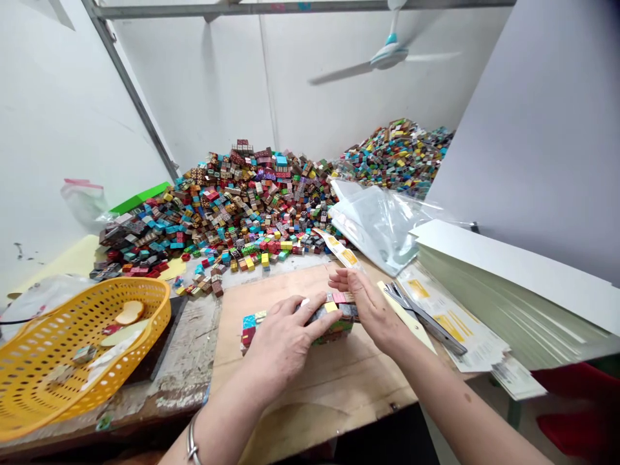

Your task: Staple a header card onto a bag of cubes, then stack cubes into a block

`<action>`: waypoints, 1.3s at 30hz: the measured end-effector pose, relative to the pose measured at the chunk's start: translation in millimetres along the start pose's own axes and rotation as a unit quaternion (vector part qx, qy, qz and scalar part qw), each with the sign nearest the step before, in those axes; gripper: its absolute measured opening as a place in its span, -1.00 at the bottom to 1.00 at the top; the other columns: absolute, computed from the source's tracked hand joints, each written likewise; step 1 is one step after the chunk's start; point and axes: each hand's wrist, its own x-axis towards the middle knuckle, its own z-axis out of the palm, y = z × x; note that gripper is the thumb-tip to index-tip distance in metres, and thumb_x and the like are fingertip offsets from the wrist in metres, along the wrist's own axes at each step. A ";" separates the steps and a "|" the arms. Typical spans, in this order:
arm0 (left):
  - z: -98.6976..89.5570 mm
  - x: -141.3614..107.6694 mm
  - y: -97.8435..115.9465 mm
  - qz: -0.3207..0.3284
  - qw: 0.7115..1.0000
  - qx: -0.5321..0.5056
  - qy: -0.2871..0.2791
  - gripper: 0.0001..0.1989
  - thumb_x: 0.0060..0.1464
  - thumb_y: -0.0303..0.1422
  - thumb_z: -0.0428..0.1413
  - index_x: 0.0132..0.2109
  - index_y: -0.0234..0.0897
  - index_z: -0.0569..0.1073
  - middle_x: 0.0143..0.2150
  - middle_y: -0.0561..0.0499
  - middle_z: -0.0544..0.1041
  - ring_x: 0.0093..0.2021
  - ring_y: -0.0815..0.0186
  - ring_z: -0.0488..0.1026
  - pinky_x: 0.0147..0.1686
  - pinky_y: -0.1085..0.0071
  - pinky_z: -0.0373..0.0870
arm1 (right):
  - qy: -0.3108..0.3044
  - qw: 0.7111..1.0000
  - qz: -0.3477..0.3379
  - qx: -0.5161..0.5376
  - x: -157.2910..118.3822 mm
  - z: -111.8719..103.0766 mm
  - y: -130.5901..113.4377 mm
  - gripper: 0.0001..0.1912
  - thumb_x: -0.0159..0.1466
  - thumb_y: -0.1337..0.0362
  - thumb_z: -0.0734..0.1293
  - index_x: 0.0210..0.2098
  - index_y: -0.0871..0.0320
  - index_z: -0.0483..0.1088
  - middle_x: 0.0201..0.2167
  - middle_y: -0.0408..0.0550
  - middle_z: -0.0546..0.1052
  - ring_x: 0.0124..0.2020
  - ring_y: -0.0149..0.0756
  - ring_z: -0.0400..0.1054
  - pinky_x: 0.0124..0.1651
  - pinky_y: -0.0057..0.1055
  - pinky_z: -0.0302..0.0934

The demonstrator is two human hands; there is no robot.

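A row of small patterned cubes (249,326) sits together as a long block on the wooden board. My left hand (285,332) is closed over its top, thumb on the near side and fingers bent toward the far side. Turquoise and dark red cubes stick out at its left end; yellow and pink ones (339,297) show past the fingertips. At the right end my right hand (371,307) is held on edge, fingers stretched out and palm turned to the cubes. My left hand covers the middle of the block.
Beneath lies the wooden board (358,381). Heaps of small colored cubes (261,200) rise behind it. A yellow basket (155,303) with scraps stands left. To the right are metal tweezers (436,326), printed labels (477,342), clear plastic bags (372,219) and a stack of white sheets (513,265).
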 end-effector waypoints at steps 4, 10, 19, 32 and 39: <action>0.3 0.6 -0.1 0.002 1.000 0.004 -0.008 -0.29 0.04 -0.58 -0.07 0.24 0.14 -0.05 0.30 0.12 0.02 0.04 0.12 0.19 -0.01 0.13 0.23 | 0.033 0.999 -0.012 -0.013 2.3 6.8 4.0 -0.57 0.29 -0.04 0.03 -0.07 0.13 0.21 -0.16 0.04 0.43 -0.19 -0.23 0.40 -0.12 -0.21 0.28; 0.3 2.7 1.2 -0.004 1.000 0.008 -0.010 -0.28 0.03 -0.58 -0.07 0.23 0.19 -0.04 0.30 0.12 0.03 0.05 0.12 0.20 -0.04 0.12 0.25 | -0.004 0.997 0.071 0.011 1.7 3.4 2.9 -0.52 0.26 -0.09 0.07 -0.06 0.11 0.29 -0.14 0.01 0.46 -0.09 -0.20 0.34 -0.03 -0.23 0.20; 2.2 1.9 0.5 -0.006 1.000 0.014 -0.003 -0.28 0.03 -0.60 -0.09 0.24 0.19 -0.05 0.29 0.10 0.07 0.06 0.11 0.20 -0.05 0.13 0.29 | 0.032 0.947 0.154 0.279 -6.5 3.6 -6.3 -0.39 0.22 -0.19 -0.02 -0.03 0.10 0.28 -0.05 0.03 0.41 0.10 -0.15 0.18 0.04 -0.22 0.16; 0.0 0.9 0.3 -0.007 1.000 0.002 -0.005 -0.31 0.06 -0.57 -0.08 0.23 0.19 -0.03 0.29 0.14 0.05 0.05 0.16 0.21 -0.02 0.17 0.27 | -0.046 0.985 0.122 0.113 -35.9 -18.9 -0.6 -0.33 0.06 0.20 0.41 0.14 0.02 0.17 0.17 -0.08 0.25 0.19 -0.23 0.07 0.21 -0.21 -0.02; 2.1 1.0 -1.1 0.001 1.000 0.024 -0.010 -0.22 0.04 -0.59 -0.05 0.26 0.17 -0.17 0.31 0.10 0.02 0.10 0.16 0.18 0.00 0.19 0.25 | -0.125 0.986 0.084 0.074 -16.2 -29.9 -3.0 -0.55 0.06 0.28 0.41 -0.04 0.04 0.33 -0.07 -0.12 0.46 0.00 -0.23 0.29 0.09 -0.22 0.13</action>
